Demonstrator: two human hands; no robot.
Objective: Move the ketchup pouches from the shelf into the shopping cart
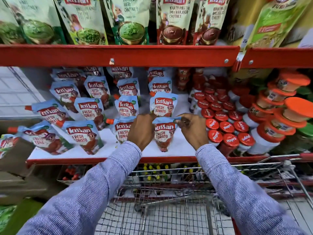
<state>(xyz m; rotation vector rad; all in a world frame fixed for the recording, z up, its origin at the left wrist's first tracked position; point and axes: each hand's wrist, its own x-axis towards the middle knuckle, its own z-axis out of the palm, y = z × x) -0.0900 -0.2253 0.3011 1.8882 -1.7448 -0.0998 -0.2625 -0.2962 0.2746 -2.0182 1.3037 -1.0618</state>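
Note:
Several blue Kissan Fresh Tomato ketchup pouches (pixel 88 109) stand in rows on the white shelf (pixel 179 146) with its red front lip. My right hand (pixel 193 129) pinches the top right corner of the front pouch (pixel 163 133) in the right-hand row. My left hand (pixel 141 130) is closed at the top of the neighbouring front pouch (pixel 121 131), covering its right side. The wire shopping cart (pixel 169 200) stands directly below the shelf edge, between my forearms; no pouch shows in its basket.
Red-capped Mapro bottles (pixel 225 126) crowd the shelf right of the pouches, with orange-lidded tubs (pixel 288 109) beyond. Chutney pouches (pixel 128 21) fill the upper shelf behind a red rail (pixel 118 55). A cardboard box (pixel 13 160) sits at left.

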